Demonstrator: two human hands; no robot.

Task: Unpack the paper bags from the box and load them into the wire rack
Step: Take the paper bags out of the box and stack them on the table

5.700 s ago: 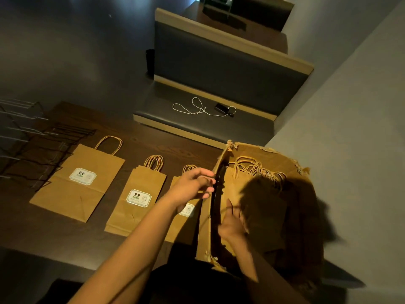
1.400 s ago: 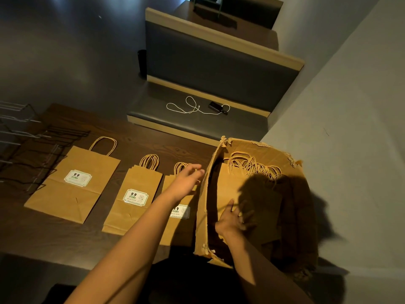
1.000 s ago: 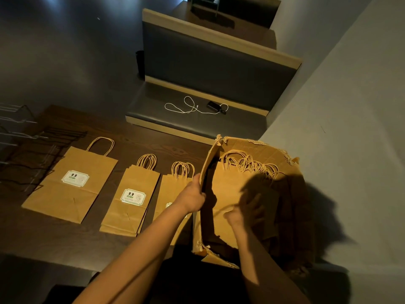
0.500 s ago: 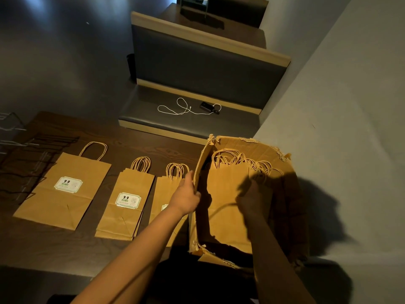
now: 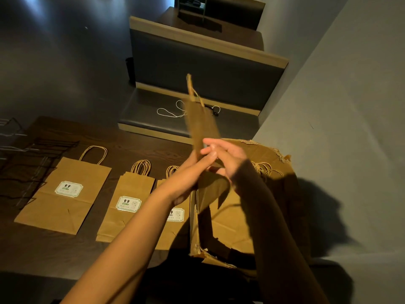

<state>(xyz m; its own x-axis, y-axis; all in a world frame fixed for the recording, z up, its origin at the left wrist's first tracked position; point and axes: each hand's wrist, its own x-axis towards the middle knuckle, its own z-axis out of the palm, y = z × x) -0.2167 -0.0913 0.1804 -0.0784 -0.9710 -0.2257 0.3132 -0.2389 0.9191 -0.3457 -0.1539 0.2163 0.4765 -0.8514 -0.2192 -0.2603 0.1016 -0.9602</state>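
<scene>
A flat brown kraft paper bag with twisted handles (image 5: 200, 123) is standing edge-on and motion-blurred above the torn brown cardboard box (image 5: 276, 163), so its face is hiding, while the left hand (image 5: 192, 170) and right hand (image 5: 223, 156) are clasping its lower part between curled fingers. On the dark wooden table (image 5: 131, 148), three piles of matching bags are lying flat: the large bag (image 5: 63, 194), the middle stack (image 5: 127, 202) and a nearer stack (image 5: 175, 213) that the left forearm is partly covering. Their white labels are reading "9.9", the smaller print staying illegible, and the black wire rack (image 5: 24, 167) is running off the left edge.

large bag label (image 5: 68, 189): "9.9" | middle bag label (image 5: 128, 203): "9.9" | smaller print unreadable
</scene>
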